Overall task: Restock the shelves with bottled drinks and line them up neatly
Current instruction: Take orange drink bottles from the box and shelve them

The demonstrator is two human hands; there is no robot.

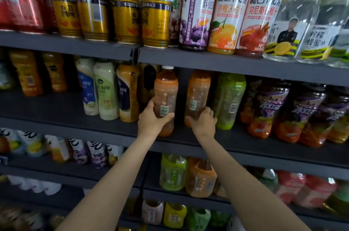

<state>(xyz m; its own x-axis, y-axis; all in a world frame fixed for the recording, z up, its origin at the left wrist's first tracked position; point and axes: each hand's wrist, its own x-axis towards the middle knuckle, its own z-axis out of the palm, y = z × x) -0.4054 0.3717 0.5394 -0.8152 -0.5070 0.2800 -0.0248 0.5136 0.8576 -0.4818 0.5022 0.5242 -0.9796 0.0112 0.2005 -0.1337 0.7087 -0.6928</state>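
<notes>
Two orange-brown drink bottles stand on the second dark shelf [236,142]. My left hand [151,121] grips the lower half of the left bottle [165,91], which has a white cap and sits near the shelf's front edge. My right hand [204,122] grips the base of the right bottle [198,93], set a little further back. A green bottle [229,98] stands right beside the right bottle.
White, pale green and amber bottles [105,91] stand left of my hands; purple-labelled bottles [268,110] fill the right. Gold cans [128,19] and juice bottles [228,21] sit on the shelf above. Lower shelves hold more bottles [173,172].
</notes>
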